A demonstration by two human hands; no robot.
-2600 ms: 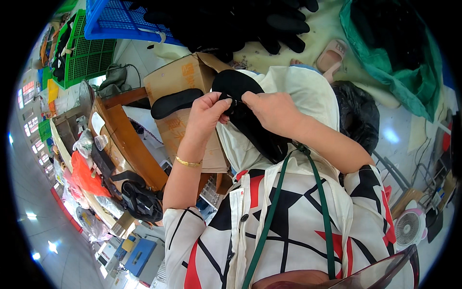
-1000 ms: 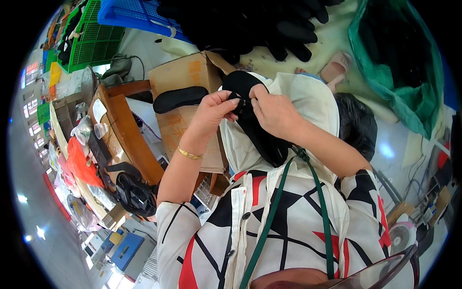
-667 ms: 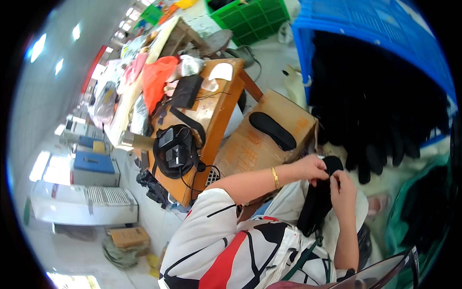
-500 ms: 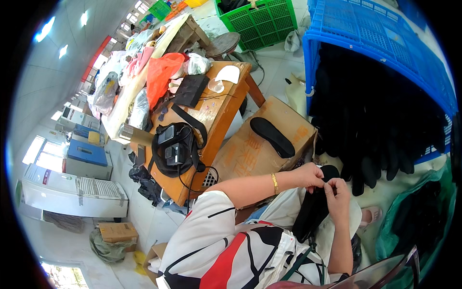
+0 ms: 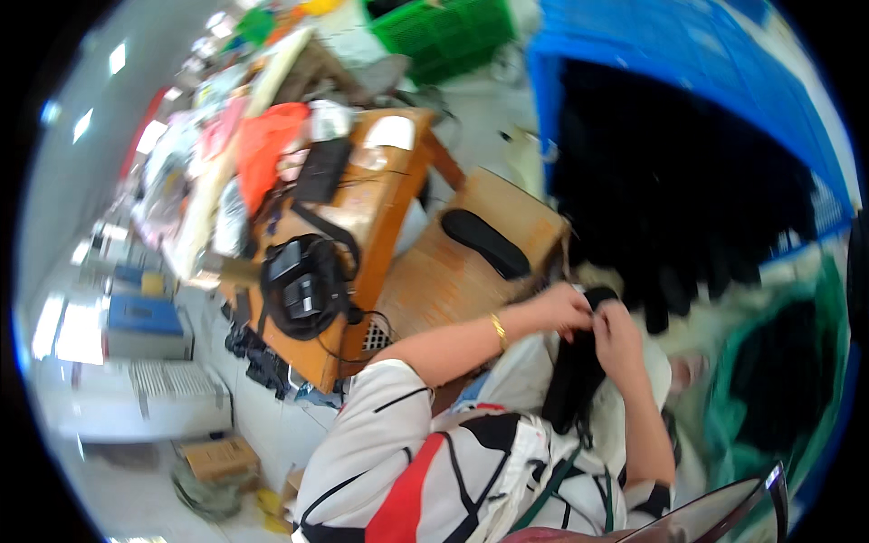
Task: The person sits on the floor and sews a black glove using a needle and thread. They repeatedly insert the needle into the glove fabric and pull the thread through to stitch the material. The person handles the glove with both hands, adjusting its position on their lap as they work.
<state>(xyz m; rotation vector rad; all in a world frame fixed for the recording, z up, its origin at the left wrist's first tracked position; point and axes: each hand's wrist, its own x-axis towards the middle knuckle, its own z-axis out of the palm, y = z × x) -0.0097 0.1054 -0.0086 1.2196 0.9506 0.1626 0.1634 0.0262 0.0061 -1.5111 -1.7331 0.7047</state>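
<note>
A long black shoe insole lies over my lap, its upper end rising between my hands. My left hand, with a gold bracelet on the wrist, pinches the insole's left edge near the top. From the other side my right hand is closed on the right edge, thumb and fingertips almost meeting the left ones. Whether a thread or other small thing is between the fingertips is too blurred to tell. Another black insole rests flat on a cardboard box ahead of my left forearm.
A blue crate full of dark pieces stands at the right, above a green bag. On the left, a wooden table bears a black strapped device, plastic bags and a dark box. Beyond it is a green crate.
The whole view has shifted and blurred, so the surroundings sit further left and slightly higher. Both hands keep their pinch at the insole's upper end, and the insole on the box stays put.
</note>
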